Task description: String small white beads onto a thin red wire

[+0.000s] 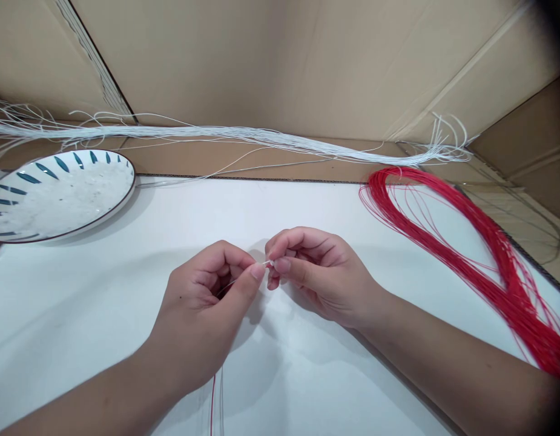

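My left hand [207, 303] is closed in a pinch on a thin white cord [266, 263], thumb against forefinger. Just to its right, my right hand [325, 272] pinches the tip of the same cord, where a small pale lump shows between the fingertips. I cannot tell whether that lump is a knot, a loop or a bead. Both hands are held over the middle of the white tabletop [171, 212], their fingertips almost meeting. Below my left wrist hang a red cord [212, 402] and a pale one; their upper parts are hidden by the hand.
An oval white plate [131, 192] with blue-green strokes stands at the back left, holding whitish, see-through bits. A long bundle of white cords [261, 138] lies along the back edge. The looped red cord hank [479, 290] lies at the right. Cardboard walls [261, 60] rise behind.
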`<move>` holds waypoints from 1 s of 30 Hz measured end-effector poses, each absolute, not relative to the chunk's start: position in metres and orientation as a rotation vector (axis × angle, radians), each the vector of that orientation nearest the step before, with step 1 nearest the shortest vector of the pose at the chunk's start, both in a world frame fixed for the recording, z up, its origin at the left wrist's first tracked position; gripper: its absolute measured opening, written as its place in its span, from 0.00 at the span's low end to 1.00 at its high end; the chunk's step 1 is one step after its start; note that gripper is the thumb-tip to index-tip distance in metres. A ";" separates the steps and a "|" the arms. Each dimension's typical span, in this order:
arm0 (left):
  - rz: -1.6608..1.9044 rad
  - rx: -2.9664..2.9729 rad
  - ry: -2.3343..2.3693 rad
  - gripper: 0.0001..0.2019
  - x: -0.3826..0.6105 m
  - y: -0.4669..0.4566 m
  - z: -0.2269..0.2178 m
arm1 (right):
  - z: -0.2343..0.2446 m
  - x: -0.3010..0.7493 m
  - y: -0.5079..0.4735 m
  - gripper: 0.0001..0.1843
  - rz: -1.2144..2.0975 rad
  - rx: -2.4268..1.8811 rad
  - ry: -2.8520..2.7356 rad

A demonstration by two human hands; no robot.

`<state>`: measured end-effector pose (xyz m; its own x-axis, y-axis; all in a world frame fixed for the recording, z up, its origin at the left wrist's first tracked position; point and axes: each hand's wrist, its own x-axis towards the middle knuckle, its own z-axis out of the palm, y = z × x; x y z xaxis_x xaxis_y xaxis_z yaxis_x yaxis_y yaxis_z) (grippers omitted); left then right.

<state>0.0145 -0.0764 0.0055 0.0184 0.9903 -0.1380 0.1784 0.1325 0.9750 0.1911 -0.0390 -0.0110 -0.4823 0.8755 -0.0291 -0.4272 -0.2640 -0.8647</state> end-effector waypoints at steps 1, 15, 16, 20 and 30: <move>0.987 1.246 1.377 0.08 0.014 -0.076 0.005 | -0.011 0.191 -0.039 0.03 1.867 -0.653 -1.058; 0.963 1.253 1.374 0.09 0.015 -0.077 0.005 | -0.013 0.192 -0.040 0.03 1.873 -0.659 -1.055; 0.966 1.256 1.370 0.09 0.015 -0.077 0.005 | -0.013 0.192 -0.040 0.03 1.876 -0.658 -1.056; 0.973 1.254 1.357 0.09 0.015 -0.076 0.005 | -0.012 0.192 -0.039 0.02 1.879 -0.679 -1.042; 0.994 1.298 1.392 0.09 0.014 -0.078 0.004 | -0.013 0.194 -0.040 0.04 1.878 -0.647 -1.058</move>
<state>0.0135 -0.0784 0.0037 0.0194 0.9936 -0.1109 0.2173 0.1041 0.9705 0.1938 -0.0398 -0.0126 -0.4942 0.8690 -0.0251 -0.4290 -0.2689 -0.8623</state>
